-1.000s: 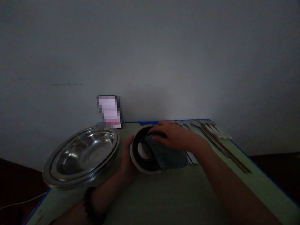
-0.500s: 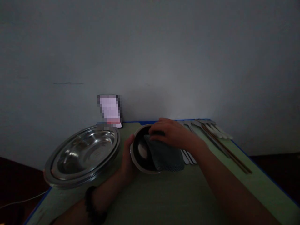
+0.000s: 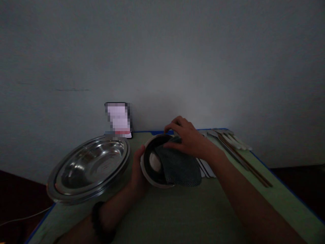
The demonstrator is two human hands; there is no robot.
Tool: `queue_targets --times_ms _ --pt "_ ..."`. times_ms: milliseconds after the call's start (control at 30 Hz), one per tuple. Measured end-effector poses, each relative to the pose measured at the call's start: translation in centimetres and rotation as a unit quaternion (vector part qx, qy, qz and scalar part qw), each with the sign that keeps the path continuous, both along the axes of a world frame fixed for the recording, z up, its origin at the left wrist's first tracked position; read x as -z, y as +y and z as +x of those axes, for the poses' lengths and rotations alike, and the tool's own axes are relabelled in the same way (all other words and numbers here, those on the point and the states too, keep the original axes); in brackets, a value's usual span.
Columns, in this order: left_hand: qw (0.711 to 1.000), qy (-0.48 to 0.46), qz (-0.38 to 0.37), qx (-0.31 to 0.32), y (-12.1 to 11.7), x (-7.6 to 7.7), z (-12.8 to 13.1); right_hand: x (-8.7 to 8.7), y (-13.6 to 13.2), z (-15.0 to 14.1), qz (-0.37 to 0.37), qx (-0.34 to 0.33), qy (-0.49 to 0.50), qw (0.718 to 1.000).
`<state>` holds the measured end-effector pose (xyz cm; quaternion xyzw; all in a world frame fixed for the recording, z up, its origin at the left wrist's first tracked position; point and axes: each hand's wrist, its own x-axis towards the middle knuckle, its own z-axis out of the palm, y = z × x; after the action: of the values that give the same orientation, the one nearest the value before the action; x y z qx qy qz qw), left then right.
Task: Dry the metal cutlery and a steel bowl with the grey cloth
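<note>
A round metal bowl (image 3: 154, 169), tilted with its mouth toward me, is in the middle of the view. My left hand (image 3: 138, 173) grips its left side, thumb at the rim and the other fingers hidden behind. A grey-green cloth (image 3: 181, 167) lies partly inside the bowl and hangs over its right rim. My right hand (image 3: 184, 137) holds the cloth from above, its thumb against the fabric and its fingers arched near the bowl's far rim. What the fingertips touch is partly hidden.
Stacked steel basins (image 3: 88, 169) stand on the left of the green table (image 3: 162, 217). A phone (image 3: 118, 118), its screen blurred, leans on the wall. At right lie chopsticks (image 3: 246, 161), white-handled utensils (image 3: 236, 140) and other metal cutlery (image 3: 206, 168), partly covered by my right arm.
My right hand has risen, its fingers lifting from inside the bowl to above the far rim. The cloth has shifted and spread a little. My left hand keeps its hold on the bowl.
</note>
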<state>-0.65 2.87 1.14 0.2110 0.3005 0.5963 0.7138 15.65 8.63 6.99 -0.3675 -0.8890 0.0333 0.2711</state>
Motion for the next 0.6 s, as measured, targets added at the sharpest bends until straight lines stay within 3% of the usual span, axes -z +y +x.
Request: queue_targets --times_ms 67,133,233,300,400,500,600 --pt "1.0 0.0 -0.023 -0.007 0.0 0.1 -0.1 -1.2 -0.5 0.5 -0.016 0.039 0.003 0.999" --pt "0.999 -0.003 -0.032 -0.028 0.0 0.0 -0.1 -2.3 -1.6 0.5 -0.08 0.06 -0.02 0.995" --pt "0.996 -0.003 -0.01 -0.087 0.1 -0.1 -0.1 -2.6 -3.8 -1.0 -0.139 0.115 -0.1 0.979" --pt "0.993 -0.007 0.005 -0.118 0.2 -0.2 -0.2 -1.6 -4.6 -2.4 -0.119 0.162 -0.115 0.973" --pt "0.991 -0.018 0.014 -0.134 0.2 -0.1 -0.3 0.9 -4.0 -4.1 -0.058 0.179 -0.08 0.979" --pt "0.991 -0.023 0.015 -0.131 0.1 0.0 -0.3 3.3 -2.2 -4.8 -0.001 0.181 -0.029 0.983" --pt "0.995 -0.02 -0.005 -0.098 0.0 0.1 -0.3 4.4 -0.7 -4.5 0.021 0.176 0.058 0.983"
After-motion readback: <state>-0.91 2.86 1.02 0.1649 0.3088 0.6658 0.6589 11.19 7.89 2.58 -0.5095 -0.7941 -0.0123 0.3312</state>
